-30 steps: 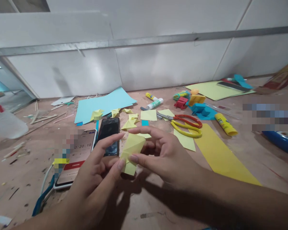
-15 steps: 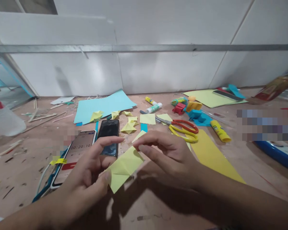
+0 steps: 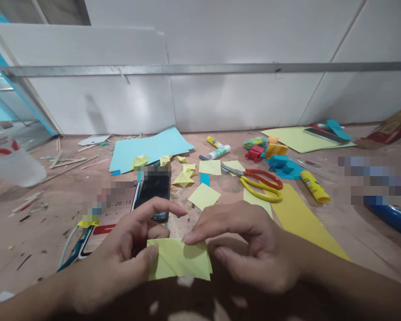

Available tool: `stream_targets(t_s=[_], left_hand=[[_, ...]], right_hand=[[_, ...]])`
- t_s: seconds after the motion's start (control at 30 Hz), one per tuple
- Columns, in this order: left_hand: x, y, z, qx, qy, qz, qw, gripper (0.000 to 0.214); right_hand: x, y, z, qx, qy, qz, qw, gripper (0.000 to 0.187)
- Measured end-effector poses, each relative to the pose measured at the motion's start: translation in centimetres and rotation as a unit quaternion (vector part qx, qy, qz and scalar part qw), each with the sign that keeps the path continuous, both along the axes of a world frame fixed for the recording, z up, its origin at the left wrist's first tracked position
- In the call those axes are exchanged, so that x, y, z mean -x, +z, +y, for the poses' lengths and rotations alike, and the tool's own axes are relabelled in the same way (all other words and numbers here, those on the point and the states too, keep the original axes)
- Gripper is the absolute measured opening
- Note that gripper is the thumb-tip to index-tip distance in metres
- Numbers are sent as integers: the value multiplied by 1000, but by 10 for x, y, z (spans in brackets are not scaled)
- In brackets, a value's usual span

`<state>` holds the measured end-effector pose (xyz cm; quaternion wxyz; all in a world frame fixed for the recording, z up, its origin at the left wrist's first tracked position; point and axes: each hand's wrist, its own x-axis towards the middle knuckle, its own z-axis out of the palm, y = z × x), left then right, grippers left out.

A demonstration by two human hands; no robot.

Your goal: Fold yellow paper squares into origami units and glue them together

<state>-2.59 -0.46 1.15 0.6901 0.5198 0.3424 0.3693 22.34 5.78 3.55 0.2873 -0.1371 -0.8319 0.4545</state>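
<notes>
A folded square of light yellow paper (image 3: 178, 264) lies flat on the brown table near the front edge. My left hand (image 3: 123, 252) pins its left edge with the thumb, the index finger stretched out above it. My right hand (image 3: 250, 243) presses its top right edge with the index fingertip, the other fingers curled. Both hands are closed on the paper.
Two phones (image 3: 155, 189) lie just behind my left hand. Farther back are small yellow folded pieces (image 3: 183, 178), a yellow square (image 3: 203, 196), a light blue sheet (image 3: 150, 149), red-and-yellow scissors (image 3: 259, 183), glue sticks (image 3: 316, 187) and a long yellow strip (image 3: 304, 218).
The yellow paper has come down from being held up in the air to lying flat on the table, and both hands have moved toward me and now press on it.
</notes>
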Motion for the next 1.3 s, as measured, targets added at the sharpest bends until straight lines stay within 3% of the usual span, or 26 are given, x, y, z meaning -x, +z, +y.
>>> stream_targets(t_s=[0.37,0.5,0.67,1.03,1.3], left_hand=[[-5,1,3,-18,95,13,995,19],[-4,1,2,-20,107,7,994,18],[-7,2,2,-27,119,-2,993,15],[-13,2,2,4,126,-45,991,15],[-16,4,0,17,170,-24,985,17]], right_hand=[[2,1,1,53,4,-14,998,34],[5,-1,-1,76,-9,-27,997,31],[8,2,-2,56,-31,-36,997,30],[9,3,-3,68,-22,-41,997,34],[8,1,-2,46,-21,-55,997,37]])
